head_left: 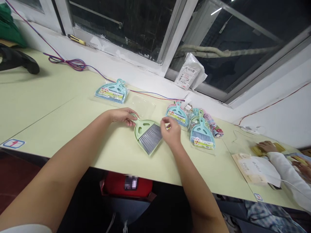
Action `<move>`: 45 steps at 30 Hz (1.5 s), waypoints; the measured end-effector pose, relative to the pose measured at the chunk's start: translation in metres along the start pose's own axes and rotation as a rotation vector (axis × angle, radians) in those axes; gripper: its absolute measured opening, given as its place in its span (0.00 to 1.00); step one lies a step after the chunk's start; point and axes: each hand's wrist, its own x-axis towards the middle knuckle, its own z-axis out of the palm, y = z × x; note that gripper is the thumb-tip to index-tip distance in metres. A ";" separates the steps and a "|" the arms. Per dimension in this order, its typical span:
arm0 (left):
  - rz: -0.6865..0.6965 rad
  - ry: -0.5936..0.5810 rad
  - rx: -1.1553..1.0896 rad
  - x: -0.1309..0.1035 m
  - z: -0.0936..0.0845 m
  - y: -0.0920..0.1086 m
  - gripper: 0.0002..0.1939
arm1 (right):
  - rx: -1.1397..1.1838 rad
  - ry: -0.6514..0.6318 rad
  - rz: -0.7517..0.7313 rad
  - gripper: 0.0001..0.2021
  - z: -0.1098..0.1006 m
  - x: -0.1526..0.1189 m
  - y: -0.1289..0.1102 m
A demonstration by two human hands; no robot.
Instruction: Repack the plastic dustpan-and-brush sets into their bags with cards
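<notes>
A light green dustpan [139, 132] with a small grey-bristled brush [151, 138] nested in it is tilted over the table. My left hand [124, 116] is closed around its handle end. At the far corner of the bristles, my right hand [171, 131] is closed in a pinch; a bit of yellow shows by its fingers, but what it holds is unclear. Behind the dustpan lies a flat clear plastic bag [143, 106]. A bagged blue dustpan set [112, 92] with a yellow label is beyond my left hand, and another blue set [177, 113] lies just past my right hand.
More bagged dustpan sets [202, 134] are piled on the right. Cables [73, 63] run along the wall, and a screwdriver [77, 40] rests on the ledge. A black handheld device [21, 60] is far left. At right, a co-worker's hand [266, 146] is beside papers [257, 168].
</notes>
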 end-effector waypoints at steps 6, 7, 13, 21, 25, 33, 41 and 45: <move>0.155 0.214 -0.216 0.004 -0.014 -0.003 0.16 | 0.425 -0.164 0.576 0.21 -0.024 0.025 0.038; 0.177 0.243 -0.237 0.005 -0.011 -0.002 0.15 | 0.598 -0.262 0.653 0.23 -0.022 0.024 0.039; 0.215 0.224 -0.163 0.016 0.009 -0.002 0.19 | 0.970 -0.269 0.764 0.16 0.000 0.015 0.033; 0.501 0.905 0.689 0.032 0.011 -0.017 0.14 | 0.973 0.035 0.860 0.07 -0.014 0.028 0.059; 0.478 0.893 0.912 0.043 0.024 -0.025 0.18 | 0.886 0.099 0.870 0.06 -0.014 0.029 0.064; 0.567 0.709 1.169 0.053 0.037 -0.026 0.24 | 0.780 0.124 0.905 0.05 -0.012 0.030 0.062; 0.370 0.608 1.348 0.053 0.054 -0.029 0.29 | 0.770 0.131 0.921 0.06 -0.008 0.029 0.066; 0.337 0.590 1.360 0.050 0.056 -0.025 0.29 | 0.782 0.098 0.898 0.06 -0.003 0.026 0.066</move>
